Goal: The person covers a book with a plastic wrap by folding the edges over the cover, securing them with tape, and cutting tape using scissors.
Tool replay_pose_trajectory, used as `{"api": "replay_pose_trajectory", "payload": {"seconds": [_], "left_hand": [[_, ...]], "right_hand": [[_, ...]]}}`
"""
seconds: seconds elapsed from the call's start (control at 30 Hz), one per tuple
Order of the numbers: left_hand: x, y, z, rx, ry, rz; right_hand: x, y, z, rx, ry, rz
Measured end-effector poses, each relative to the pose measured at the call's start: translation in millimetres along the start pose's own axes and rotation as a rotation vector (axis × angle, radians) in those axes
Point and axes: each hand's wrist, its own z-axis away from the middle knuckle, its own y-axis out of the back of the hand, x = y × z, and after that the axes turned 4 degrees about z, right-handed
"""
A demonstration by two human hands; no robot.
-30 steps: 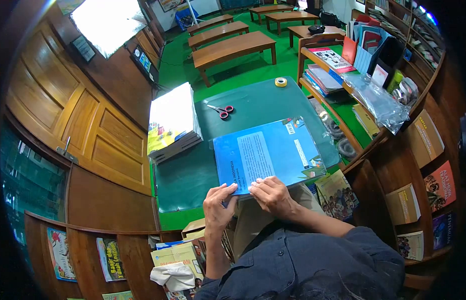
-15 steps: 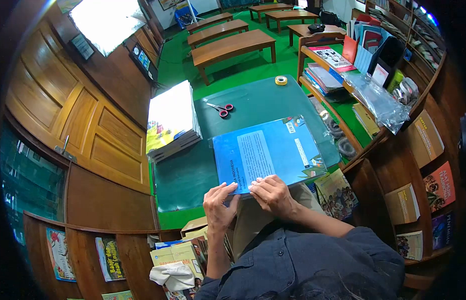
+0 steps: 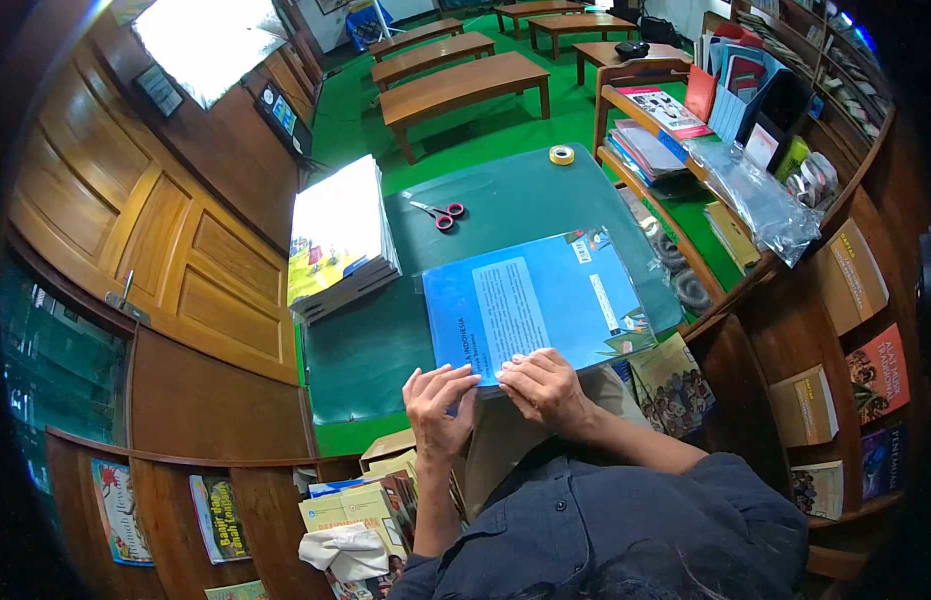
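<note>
A blue book (image 3: 561,300) lies back cover up on the green table (image 3: 361,370), its near edge reaching over the table's front edge. My left hand (image 3: 441,408) is closed on the book's near left corner, fingers bent over the cover and thumb lower at the edge. Farther right along that same edge, my right hand (image 3: 542,388) grips it with curled fingertips pressed on the cover. Beyond the book lie scissors with red handles (image 3: 444,215), blades pointing left. A roll of yellowish tape (image 3: 562,155) rests at the table's far right corner.
To the left of the blue book stands a stack of books (image 3: 341,235). A wooden shelf (image 3: 676,150) with folders and clear plastic film (image 3: 751,195) flanks the table's right. Books and a white cloth (image 3: 344,550) sit below left; low wooden benches (image 3: 466,90) stand beyond.
The left hand's fingers have shifted slightly and spread a little at the book's edge. The right hand and the book stay nearly in place. The view has tilted slightly.
</note>
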Motion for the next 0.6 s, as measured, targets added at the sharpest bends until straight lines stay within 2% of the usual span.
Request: {"api": "replay_pose_trajectory", "payload": {"seconds": [0.3, 0.6], "left_hand": [[1, 4, -4, -0.035, 0.002, 0.01], [9, 12, -7, -0.112, 0.104, 0.063]], "right_hand": [[1, -3, -1, 0.022, 0.008, 0.0], [-1, -1, -3, 0.028, 0.003, 0.003]]}}
